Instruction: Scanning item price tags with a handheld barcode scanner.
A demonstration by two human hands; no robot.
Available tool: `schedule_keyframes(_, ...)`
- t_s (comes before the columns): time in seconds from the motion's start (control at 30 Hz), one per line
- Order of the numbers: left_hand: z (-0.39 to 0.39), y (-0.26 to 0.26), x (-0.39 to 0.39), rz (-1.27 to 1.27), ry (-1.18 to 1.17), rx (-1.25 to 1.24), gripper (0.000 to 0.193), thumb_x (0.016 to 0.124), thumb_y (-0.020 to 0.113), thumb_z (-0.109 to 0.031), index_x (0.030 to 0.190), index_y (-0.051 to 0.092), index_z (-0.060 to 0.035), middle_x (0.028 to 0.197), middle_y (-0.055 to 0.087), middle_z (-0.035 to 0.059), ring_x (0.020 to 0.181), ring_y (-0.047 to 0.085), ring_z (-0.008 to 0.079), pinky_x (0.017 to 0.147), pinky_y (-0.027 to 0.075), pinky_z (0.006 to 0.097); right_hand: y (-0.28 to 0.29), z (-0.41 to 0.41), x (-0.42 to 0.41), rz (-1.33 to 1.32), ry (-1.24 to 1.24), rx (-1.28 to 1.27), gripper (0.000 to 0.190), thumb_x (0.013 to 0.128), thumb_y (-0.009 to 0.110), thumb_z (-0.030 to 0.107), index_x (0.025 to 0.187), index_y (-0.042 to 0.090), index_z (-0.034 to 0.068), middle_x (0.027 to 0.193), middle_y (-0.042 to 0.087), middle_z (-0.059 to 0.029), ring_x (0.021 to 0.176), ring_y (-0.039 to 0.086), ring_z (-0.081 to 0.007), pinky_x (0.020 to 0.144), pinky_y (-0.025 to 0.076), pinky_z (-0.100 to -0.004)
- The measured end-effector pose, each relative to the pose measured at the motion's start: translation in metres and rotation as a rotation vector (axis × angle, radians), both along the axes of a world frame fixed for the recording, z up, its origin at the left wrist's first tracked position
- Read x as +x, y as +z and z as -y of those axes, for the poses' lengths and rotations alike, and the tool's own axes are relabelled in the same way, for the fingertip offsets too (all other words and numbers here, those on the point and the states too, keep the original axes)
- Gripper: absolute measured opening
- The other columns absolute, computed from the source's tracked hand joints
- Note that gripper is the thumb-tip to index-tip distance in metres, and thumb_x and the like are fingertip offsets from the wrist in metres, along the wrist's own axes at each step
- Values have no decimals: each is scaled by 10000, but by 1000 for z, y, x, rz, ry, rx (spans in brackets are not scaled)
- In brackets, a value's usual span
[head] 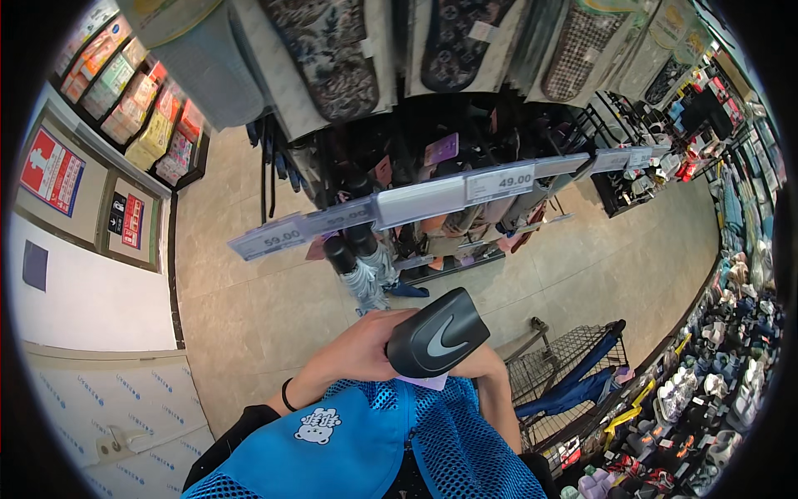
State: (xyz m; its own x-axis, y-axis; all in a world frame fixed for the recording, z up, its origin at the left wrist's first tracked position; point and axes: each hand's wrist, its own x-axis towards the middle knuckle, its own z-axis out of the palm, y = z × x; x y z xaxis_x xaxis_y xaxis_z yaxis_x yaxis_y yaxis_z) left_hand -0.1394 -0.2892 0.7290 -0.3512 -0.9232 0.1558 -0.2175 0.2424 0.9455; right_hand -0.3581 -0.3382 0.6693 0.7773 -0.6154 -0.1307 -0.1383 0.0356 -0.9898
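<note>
A black plastic handle point(439, 334) with a grey curved mark is right before my chest, probably an umbrella's. My left hand point(365, 346), a dark band at its wrist, is closed around it just below the broad end. Behind the handle is my right hand point(483, 362); its fingers are hidden, so I cannot tell if it grips anything. A pale purple tag point(430, 380) shows beneath the handle, over my blue mesh vest point(349, 430). Beyond my left hand, folded umbrellas with black handles point(340, 254) and pale covers point(368, 284) hang at the rack.
Price labels point(421, 203) line the rack's front edge. Packaged patterned goods point(330, 56) hang above. A wire shopping cart point(561, 368) with dark blue fabric stands to the right, beside shelves of footwear point(679, 393). A white door point(124, 430) lies left, tiled floor point(249, 312) between.
</note>
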Motion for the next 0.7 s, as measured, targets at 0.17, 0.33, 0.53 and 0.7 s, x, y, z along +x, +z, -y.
schedule_keyframes(0.17, -18, -3, 20, -61, -77, 48, 558, 712, 788, -149, 1205, 582, 13, 1056, 668, 187, 963, 652, 381, 811, 522, 404, -6, -18, 15, 16, 72, 5, 690, 672, 846, 135, 1292, 561, 31, 1250, 632, -123, 1160, 592, -223, 992, 458, -365)
schedule_keyframes(0.33, -41, -10, 36, -85, -39, 75, 573, 703, 830, -202, 1177, 591, 13, 1033, 670, 176, 965, 656, 372, 821, 515, 407, -14, -50, 29, -66, 46, -1, 756, 670, 875, 214, 1319, 534, 27, 1283, 603, -119, 1195, 561, -216, 1014, 442, -370)
schedule_keyframes(0.53, -61, -17, 27, -40, 170, 104, 642, 665, 892, -329, 1143, 606, -11, 1012, 661, 159, 922, 660, 348, 811, 513, 399, -14, -85, 42, 5, -161, 134, 775, 675, 872, 217, 1334, 509, 34, 1312, 574, -111, 1235, 525, -209, 1037, 420, -376)
schedule_keyframes(0.7, -83, -23, 27, -103, 160, 140, 581, 684, 867, -284, 1124, 605, -9, 1014, 661, 156, 912, 663, 346, 789, 516, 395, -10, -101, 41, -77, -146, 163, 766, 665, 862, 159, 1332, 508, 34, 1285, 586, -104, 1221, 536, -202, 1035, 424, -367)
